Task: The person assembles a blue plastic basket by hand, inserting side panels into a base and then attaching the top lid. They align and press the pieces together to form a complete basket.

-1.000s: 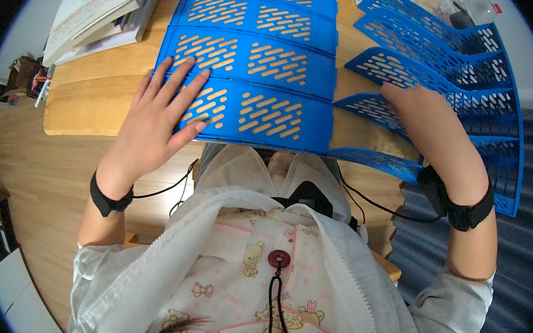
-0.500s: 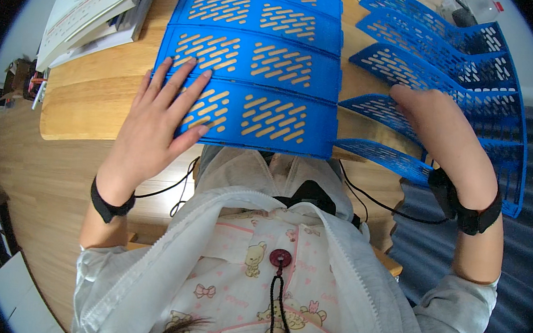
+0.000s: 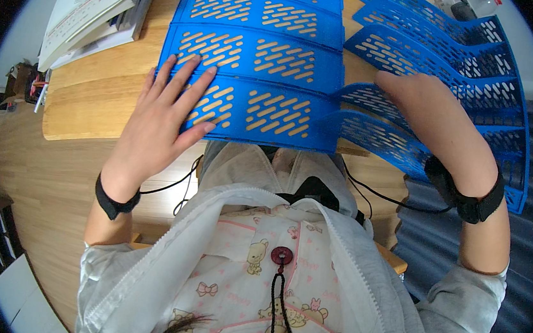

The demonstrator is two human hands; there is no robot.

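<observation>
A blue plastic panel [image 3: 242, 87] with slotted cut-outs lies flat on the table in front of me, creased into several sections. My left hand [image 3: 167, 113] rests on its near left part, fingers spread and pressing lightly. To the right stands a blue file rack [image 3: 515, 113] of the same slotted plastic, its several curved dividers pointing left. My right hand [image 3: 427, 105] is closed round one of the nearer dividers, its fingertips mostly hidden behind the hand. The nearest divider [image 3: 378, 137] meets or overlaps the panel's right edge.
Thick books [image 3: 92, 8] are stacked at the table's far left. The wooden table [image 3: 89, 111] ends just in front of my lap. Black cables [image 3: 397, 210] run from my wristbands. A clear plastic item [image 3: 481, 4] lies behind the rack. Dark blue corrugated material [image 3: 450, 261] is at the right.
My right hand has shifted left and slightly away, drawing the dividers toward the panel. The nearest divider has swung up to the panel's edge. My left hand has stayed in place on the panel.
</observation>
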